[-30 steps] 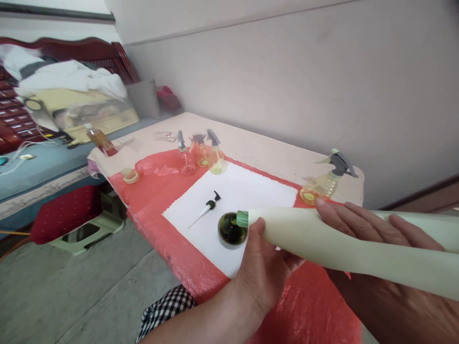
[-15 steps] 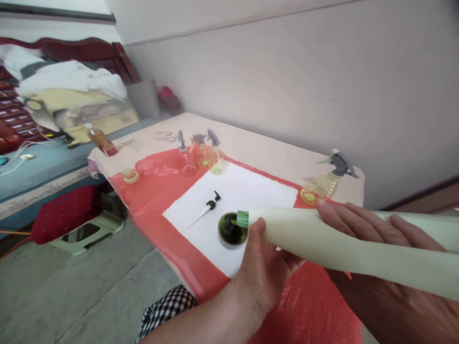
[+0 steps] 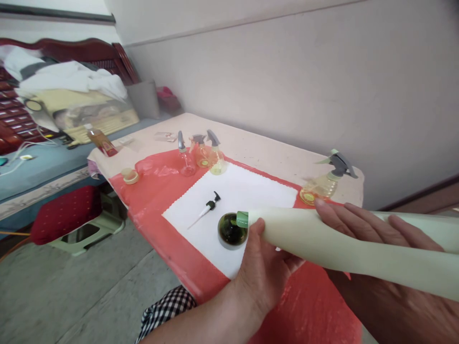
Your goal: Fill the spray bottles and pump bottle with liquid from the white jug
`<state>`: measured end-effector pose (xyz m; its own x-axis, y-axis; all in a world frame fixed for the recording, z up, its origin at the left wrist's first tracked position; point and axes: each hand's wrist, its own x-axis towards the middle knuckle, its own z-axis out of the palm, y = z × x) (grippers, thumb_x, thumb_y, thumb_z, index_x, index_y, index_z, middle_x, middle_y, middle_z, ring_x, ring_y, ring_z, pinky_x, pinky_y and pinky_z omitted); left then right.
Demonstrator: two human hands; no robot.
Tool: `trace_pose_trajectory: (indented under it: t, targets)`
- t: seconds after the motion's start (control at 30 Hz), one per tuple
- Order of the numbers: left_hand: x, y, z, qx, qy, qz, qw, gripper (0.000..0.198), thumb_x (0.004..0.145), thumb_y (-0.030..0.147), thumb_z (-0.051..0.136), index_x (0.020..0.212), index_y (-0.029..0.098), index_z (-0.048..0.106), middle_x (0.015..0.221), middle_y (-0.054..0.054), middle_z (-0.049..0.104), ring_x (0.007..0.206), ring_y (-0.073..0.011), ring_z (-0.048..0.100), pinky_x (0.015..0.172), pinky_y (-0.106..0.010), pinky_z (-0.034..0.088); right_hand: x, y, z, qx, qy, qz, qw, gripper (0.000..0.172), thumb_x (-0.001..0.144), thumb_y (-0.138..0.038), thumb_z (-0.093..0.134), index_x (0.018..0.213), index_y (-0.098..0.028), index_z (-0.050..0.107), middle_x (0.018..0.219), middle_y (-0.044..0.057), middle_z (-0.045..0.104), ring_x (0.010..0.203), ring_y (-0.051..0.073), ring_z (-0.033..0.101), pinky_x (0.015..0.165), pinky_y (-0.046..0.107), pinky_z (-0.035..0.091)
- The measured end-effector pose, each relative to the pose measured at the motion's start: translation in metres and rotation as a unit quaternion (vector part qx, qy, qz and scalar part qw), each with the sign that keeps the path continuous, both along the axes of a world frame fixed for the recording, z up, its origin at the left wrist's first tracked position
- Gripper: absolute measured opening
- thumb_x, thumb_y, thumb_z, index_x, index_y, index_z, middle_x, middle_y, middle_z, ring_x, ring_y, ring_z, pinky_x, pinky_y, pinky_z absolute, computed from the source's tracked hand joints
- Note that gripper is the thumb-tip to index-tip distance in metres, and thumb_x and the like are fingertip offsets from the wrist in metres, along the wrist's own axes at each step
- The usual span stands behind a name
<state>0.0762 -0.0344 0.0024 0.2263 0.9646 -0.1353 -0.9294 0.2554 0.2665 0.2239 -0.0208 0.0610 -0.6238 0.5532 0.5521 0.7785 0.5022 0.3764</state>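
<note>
A large pale green jug (image 3: 301,234) lies tilted across the right side, with its short green spout (image 3: 242,219) pointing left. My left hand (image 3: 267,263) is closed around its neck from below, thumb near the spout. Farther back, my right hand (image 3: 369,224) grips the jug, fingers over its handle part. Right under the spout stands a round dark green bottle (image 3: 229,234), seen from above; whether liquid flows into it I cannot tell. Beside it, a black pump head (image 3: 211,204) with a thin tube lies on a white cloth (image 3: 251,184).
Three spray bottles (image 3: 217,162) stand behind the cloth's left corner, another spray bottle (image 3: 322,186) at right. A pale cap (image 3: 131,176) rests on the red sheet (image 3: 154,191). A bottle of amber liquid (image 3: 101,140) leans at the table's far left. A red-cushioned stool (image 3: 68,210) is left.
</note>
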Motion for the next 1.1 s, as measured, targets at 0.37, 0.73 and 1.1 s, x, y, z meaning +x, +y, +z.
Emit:
trace_pose_trajectory:
  t: [0.37,0.73,1.1]
  targets:
    - [-0.0006,-0.0004,0.0017,0.0,0.006,-0.002,1.0,0.066,0.09,0.059,0.045,0.135,0.012,0.054,0.14,-0.016,0.05,0.129,-0.0302,0.043,0.098,-0.035,0.04,-0.0002,0.0004,-0.0006,-0.019,0.003,0.004,1.0,0.058,0.092,-0.013,0.04,0.15,-0.017,0.031,0.145,0.011,0.049,0.129,0.033,0.05,0.115,0.052,0.031]
    - [0.0002,-0.0004,0.0001,0.006,0.006,0.001,1.0,0.066,0.091,0.059,0.043,0.136,0.012,0.053,0.142,-0.016,0.05,0.129,-0.0307,0.044,0.097,-0.036,0.04,0.0019,0.0026,-0.0021,-0.015,0.018,0.019,1.0,0.061,0.091,-0.015,0.043,0.15,-0.016,0.03,0.147,0.01,0.046,0.131,0.032,0.047,0.117,0.049,0.026]
    - [0.0007,-0.0004,0.0002,0.006,0.018,0.001,1.0,0.067,0.09,0.061,0.044,0.136,0.013,0.053,0.141,-0.015,0.05,0.129,-0.0307,0.044,0.098,-0.036,0.04,0.0025,0.0013,-0.0007,-0.015,0.013,0.016,1.0,0.061,0.09,-0.015,0.044,0.15,-0.016,0.03,0.147,0.01,0.046,0.131,0.033,0.047,0.117,0.049,0.026]
